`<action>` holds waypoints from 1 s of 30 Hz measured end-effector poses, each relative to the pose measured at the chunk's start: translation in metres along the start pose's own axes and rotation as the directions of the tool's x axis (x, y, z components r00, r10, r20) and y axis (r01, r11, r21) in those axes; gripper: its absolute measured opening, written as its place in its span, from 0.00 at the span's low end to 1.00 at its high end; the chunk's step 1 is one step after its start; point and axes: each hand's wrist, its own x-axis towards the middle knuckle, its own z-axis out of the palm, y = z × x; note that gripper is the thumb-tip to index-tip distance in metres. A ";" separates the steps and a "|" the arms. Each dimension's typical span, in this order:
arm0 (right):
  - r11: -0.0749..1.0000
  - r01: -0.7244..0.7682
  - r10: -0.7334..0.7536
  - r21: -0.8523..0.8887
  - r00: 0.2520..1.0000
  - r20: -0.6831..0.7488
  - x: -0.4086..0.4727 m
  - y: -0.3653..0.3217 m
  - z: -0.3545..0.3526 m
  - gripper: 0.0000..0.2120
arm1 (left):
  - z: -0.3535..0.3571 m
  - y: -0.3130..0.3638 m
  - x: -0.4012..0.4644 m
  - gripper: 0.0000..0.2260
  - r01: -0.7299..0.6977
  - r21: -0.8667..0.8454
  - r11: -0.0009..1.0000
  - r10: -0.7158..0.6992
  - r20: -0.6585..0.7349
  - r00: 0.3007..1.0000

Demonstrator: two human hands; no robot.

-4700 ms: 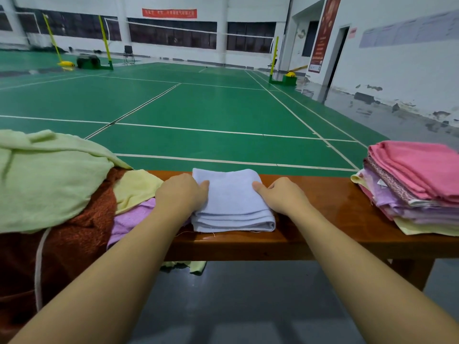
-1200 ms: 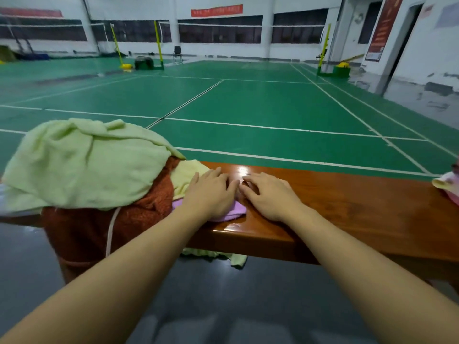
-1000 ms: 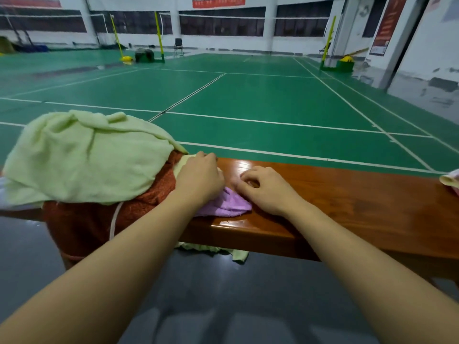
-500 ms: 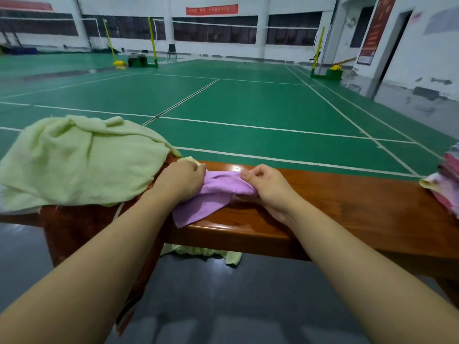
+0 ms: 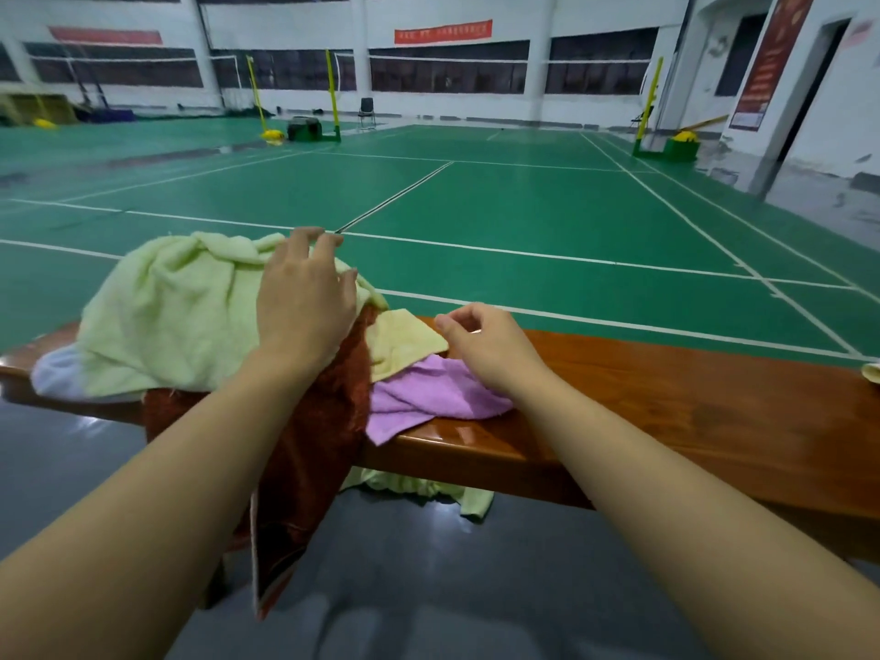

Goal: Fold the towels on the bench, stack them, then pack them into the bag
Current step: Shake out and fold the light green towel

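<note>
A heap of unfolded towels lies on the left part of the wooden bench [image 5: 666, 412]. A large light green towel [image 5: 181, 316] tops the heap, over a rust-brown towel [image 5: 328, 421] that hangs off the front edge. A pale yellow towel [image 5: 405, 340] and a crumpled purple towel [image 5: 428, 397] lie beside them. My left hand [image 5: 305, 297] hovers over the green towel with fingers spread, holding nothing. My right hand [image 5: 490, 350] is just above the purple towel, fingers loosely curled and holding nothing I can see. No bag is in view.
A white cloth [image 5: 52, 378] peeks out under the heap at the bench's left end. A light green cloth [image 5: 457, 497] dangles below the bench. The corner of a folded stack [image 5: 871, 372] shows at the far right edge. Beyond lies a green court floor.
Both hands have let go of the purple towel, which now lies crumpled on the bench. My left hand rose up and left over the green towel. The view has turned left.
</note>
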 end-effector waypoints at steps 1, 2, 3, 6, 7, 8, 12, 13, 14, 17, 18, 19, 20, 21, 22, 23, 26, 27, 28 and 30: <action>1.000 -0.008 0.008 0.008 1.000 0.015 0.003 -0.004 0.005 0.15 | -0.001 -0.010 0.005 0.19 0.019 0.068 0.997 -0.021 0.025 0.999; 1.000 -0.010 0.010 0.004 1.000 0.027 0.005 -0.008 0.009 0.15 | -0.001 -0.019 0.010 0.20 0.048 0.137 0.989 -0.058 0.067 0.996; 1.000 -0.006 0.006 -0.009 0.999 0.035 0.008 -0.011 0.012 0.15 | -0.003 -0.027 0.014 0.20 0.078 0.183 0.980 -0.099 0.109 0.989; 1.000 0.021 -0.020 -0.024 0.999 0.027 0.013 -0.020 0.011 0.14 | -0.014 -0.034 0.025 0.13 0.154 0.100 0.983 -0.168 0.160 0.973; 0.999 0.031 -0.030 -0.016 0.999 0.018 0.015 -0.023 0.009 0.15 | -0.016 -0.030 0.028 0.11 0.161 0.062 0.985 -0.170 0.180 0.969; 0.999 0.039 -0.039 -0.015 0.999 0.007 0.017 -0.024 0.007 0.15 | -0.018 -0.025 0.032 0.11 0.155 0.045 0.987 -0.161 0.197 0.967; 0.999 0.033 -0.033 0.010 0.999 -0.005 0.020 -0.028 -0.005 0.16 | -0.026 -0.020 0.052 0.18 0.009 0.171 0.985 -0.052 0.247 0.968; 0.999 0.031 -0.031 0.013 0.999 -0.009 0.019 -0.028 -0.007 0.16 | -0.029 -0.026 0.058 0.24 -0.001 0.245 0.969 -0.075 0.298 0.952; 0.999 0.033 -0.033 0.007 0.999 -0.010 0.019 -0.027 -0.010 0.16 | -0.031 -0.035 0.063 0.28 0.023 0.290 0.957 -0.131 0.358 0.925; 0.999 0.029 -0.028 -0.019 1.000 0.011 0.016 -0.021 -0.017 0.17 | -0.034 -0.056 0.066 0.20 0.146 0.199 0.969 -0.224 0.456 0.861; 1.000 0.018 -0.018 -0.022 1.000 0.024 0.016 -0.018 -0.019 0.17 | -0.035 -0.058 0.065 0.17 0.177 0.126 0.976 -0.214 0.430 0.877; 1.000 0.002 -0.002 -0.020 0.999 0.035 0.016 -0.015 -0.020 0.16 | -0.036 -0.057 0.065 0.16 0.188 0.052 0.981 -0.194 0.385 0.902; 1.000 -0.013 0.014 -0.005 0.999 0.042 0.015 -0.013 -0.021 0.17 | -0.038 -0.052 0.064 0.16 0.191 -0.034 0.981 -0.168 0.335 0.927; 1.000 -0.022 0.021 0.022 0.999 0.041 0.015 -0.010 -0.021 0.17 | -0.040 -0.044 0.064 0.16 0.183 -0.134 0.974 -0.134 0.311 0.941; 0.999 -0.019 0.017 0.051 0.999 0.035 0.015 -0.010 -0.021 0.17 | -0.041 -0.032 0.063 0.16 0.159 -0.240 0.958 -0.079 0.313 0.946; 0.997 -0.005 0.003 0.076 1.000 0.028 0.014 -0.010 -0.020 0.17 | -0.042 -0.017 0.062 0.16 0.126 -0.330 0.936 -0.010 0.332 0.943; 0.972 0.082 -0.087 0.222 0.996 0.013 0.015 -0.017 -0.023 0.24 | -0.044 0.035 0.056 0.14 0.011 -0.516 0.857 0.215 0.375 0.902; 0.953 0.122 -0.130 0.278 0.991 0.011 0.016 -0.021 -0.026 0.30 | -0.045 0.051 0.054 0.14 -0.010 -0.574 0.819 0.274 0.375 0.886; 0.936 0.163 -0.173 0.312 0.985 0.004 0.017 -0.023 -0.030 0.36 | -0.046 0.066 0.052 0.13 -0.009 -0.638 0.770 0.323 0.378 0.868; 0.921 0.242 -0.243 0.305 0.969 -0.035 0.017 -0.027 -0.047 0.40 | -0.047 0.089 0.049 0.12 0.017 -0.738 0.675 0.409 0.392 0.824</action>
